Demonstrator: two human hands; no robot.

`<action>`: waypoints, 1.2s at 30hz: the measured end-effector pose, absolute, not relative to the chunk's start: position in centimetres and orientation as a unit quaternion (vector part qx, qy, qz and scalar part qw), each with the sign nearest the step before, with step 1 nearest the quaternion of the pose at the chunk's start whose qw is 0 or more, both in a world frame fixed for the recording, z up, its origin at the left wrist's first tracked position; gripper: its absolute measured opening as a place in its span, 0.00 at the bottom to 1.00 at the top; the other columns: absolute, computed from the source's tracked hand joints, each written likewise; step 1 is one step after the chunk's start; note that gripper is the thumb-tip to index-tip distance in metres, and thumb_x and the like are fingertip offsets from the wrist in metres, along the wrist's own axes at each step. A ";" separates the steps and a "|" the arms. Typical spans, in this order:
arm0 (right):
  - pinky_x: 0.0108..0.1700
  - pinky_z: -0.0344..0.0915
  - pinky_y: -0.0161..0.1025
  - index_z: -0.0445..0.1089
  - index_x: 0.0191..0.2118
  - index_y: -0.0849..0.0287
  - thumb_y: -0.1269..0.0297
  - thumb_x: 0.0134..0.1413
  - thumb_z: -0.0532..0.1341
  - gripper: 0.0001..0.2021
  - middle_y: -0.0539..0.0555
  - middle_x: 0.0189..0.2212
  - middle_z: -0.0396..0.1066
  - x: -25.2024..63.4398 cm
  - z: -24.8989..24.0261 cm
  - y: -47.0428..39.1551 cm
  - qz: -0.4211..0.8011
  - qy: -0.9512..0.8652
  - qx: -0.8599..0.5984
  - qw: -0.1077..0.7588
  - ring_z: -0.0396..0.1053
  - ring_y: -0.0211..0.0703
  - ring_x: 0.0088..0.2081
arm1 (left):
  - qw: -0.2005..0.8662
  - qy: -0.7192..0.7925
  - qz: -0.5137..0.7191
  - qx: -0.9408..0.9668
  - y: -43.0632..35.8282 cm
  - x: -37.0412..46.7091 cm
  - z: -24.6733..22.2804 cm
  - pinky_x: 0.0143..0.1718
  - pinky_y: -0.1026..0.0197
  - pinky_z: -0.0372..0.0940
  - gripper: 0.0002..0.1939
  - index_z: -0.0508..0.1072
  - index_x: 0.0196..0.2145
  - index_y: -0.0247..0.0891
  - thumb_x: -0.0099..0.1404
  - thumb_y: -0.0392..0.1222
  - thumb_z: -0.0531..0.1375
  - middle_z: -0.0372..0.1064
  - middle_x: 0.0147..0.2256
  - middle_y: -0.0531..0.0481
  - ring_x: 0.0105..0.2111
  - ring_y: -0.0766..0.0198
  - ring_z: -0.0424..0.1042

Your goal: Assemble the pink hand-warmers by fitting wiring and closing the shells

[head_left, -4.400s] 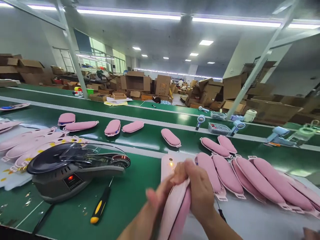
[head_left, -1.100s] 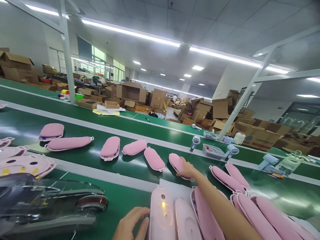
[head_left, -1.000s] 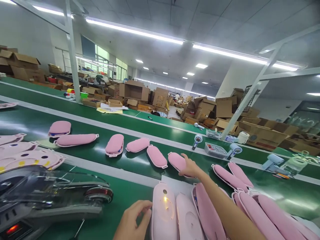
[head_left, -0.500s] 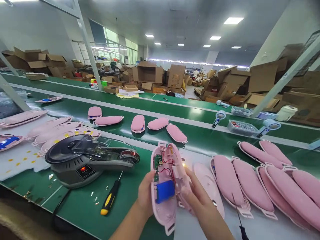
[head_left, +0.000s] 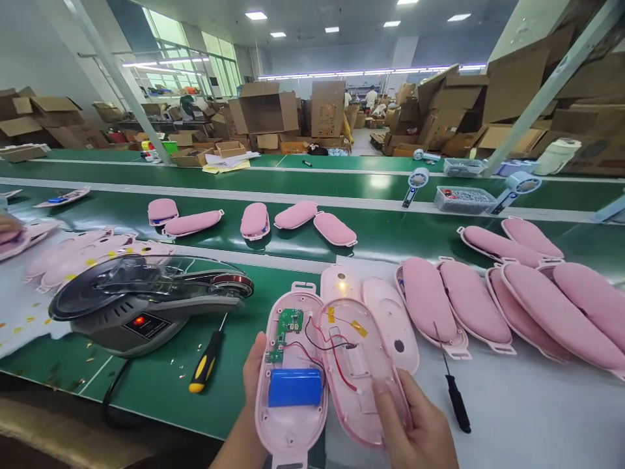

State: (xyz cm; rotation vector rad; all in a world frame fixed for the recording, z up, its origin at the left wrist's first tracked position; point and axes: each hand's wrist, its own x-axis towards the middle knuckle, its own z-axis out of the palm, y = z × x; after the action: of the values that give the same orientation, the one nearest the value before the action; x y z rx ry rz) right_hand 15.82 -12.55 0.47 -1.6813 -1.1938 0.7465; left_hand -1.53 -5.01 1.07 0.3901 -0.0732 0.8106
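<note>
An opened pink case lies spread in two halves, joined by thin wires. My left hand [head_left: 254, 384] grips the outer edge of the left half [head_left: 290, 426], which holds a green circuit board [head_left: 291, 320] and a blue battery [head_left: 295, 387]. The right half [head_left: 346, 404], with yellow tape pieces and red and black wires inside, is pinched at its lower right by my right hand [head_left: 415, 423], thumb on the inner face. Just behind the halves are a lit pink shell [head_left: 336, 279] and another pink shell [head_left: 385, 306].
A grey tape dispenser [head_left: 161, 319] and a yellow-black screwdriver [head_left: 208, 361] are at left. Pink cases [head_left: 424, 299] and a black screwdriver [head_left: 458, 402] are at right. More cases [head_left: 295, 215] stand further back. Someone's hand [head_left: 10, 225] shows at the far left edge.
The two case halves have been opened flat and lowered, showing the insides of both. The view has tilted down and shifted right. Another person's hand has appeared at the left edge.
</note>
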 end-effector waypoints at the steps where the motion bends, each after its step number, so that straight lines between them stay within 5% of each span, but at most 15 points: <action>1: 0.29 0.64 0.35 0.70 0.41 0.57 0.46 0.60 0.52 0.20 0.52 0.27 0.73 15.8 0.0 -12.8 0.293 -0.492 -0.688 0.445 0.68 0.43 0.26 | 0.902 -0.032 0.389 0.187 -5.1 -1.5 0.9 0.60 0.46 0.53 0.30 0.68 0.57 0.38 0.65 0.57 0.49 0.70 0.54 0.43 0.56 0.45 0.66; 8: 0.40 0.70 0.44 0.61 0.56 0.57 0.54 0.62 0.52 0.20 0.59 0.42 0.72 17.7 -1.7 -13.2 0.062 -0.610 -0.700 0.366 0.71 0.51 0.42 | 0.916 0.055 0.363 0.163 -5.3 -2.6 -0.6 0.60 0.45 0.53 0.27 0.70 0.55 0.36 0.68 0.54 0.47 0.74 0.49 0.41 0.55 0.45 0.67; 15: 0.32 0.65 0.35 0.66 0.41 0.56 0.66 0.63 0.55 0.05 0.50 0.27 0.67 19.0 -0.3 -13.0 0.040 -0.685 -0.609 0.399 0.65 0.40 0.29 | 0.921 0.019 0.348 0.174 -4.6 -2.5 -0.8 0.59 0.47 0.54 0.27 0.69 0.56 0.35 0.69 0.51 0.45 0.72 0.52 0.42 0.53 0.46 0.69; 23: 0.34 0.61 0.40 0.69 0.34 0.58 0.72 0.62 0.52 0.10 0.53 0.27 0.70 16.3 -0.7 -12.0 0.022 -0.759 -0.566 0.322 0.65 0.44 0.30 | 0.922 0.100 0.350 0.136 -4.9 -2.5 -1.6 0.58 0.44 0.56 0.28 0.74 0.52 0.36 0.65 0.56 0.49 0.76 0.45 0.41 0.52 0.43 0.70; 29: 0.24 0.60 0.33 0.69 0.34 0.58 0.76 0.51 0.51 0.11 0.50 0.25 0.72 15.2 0.1 -11.7 0.237 -0.742 -0.549 0.303 0.67 0.38 0.23 | 0.900 0.185 0.375 0.126 -5.5 -2.6 -1.7 0.54 0.44 0.60 0.27 0.75 0.49 0.34 0.59 0.55 0.57 0.77 0.42 0.40 0.49 0.41 0.71; 36: 0.33 0.68 0.30 0.78 0.36 0.52 0.71 0.52 0.54 0.15 0.48 0.33 0.78 15.3 4.5 -9.4 0.593 -0.538 -0.491 0.343 0.75 0.38 0.33 | 0.919 0.197 0.325 0.108 -5.9 -1.8 0.9 0.50 0.46 0.62 0.29 0.74 0.49 0.31 0.58 0.56 0.60 0.77 0.38 0.40 0.42 0.44 0.74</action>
State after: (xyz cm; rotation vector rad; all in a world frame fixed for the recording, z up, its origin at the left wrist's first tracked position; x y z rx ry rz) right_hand 15.28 -9.42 4.51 -1.2767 -1.3973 1.5409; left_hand -1.81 -5.91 0.85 0.2225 0.4044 0.6672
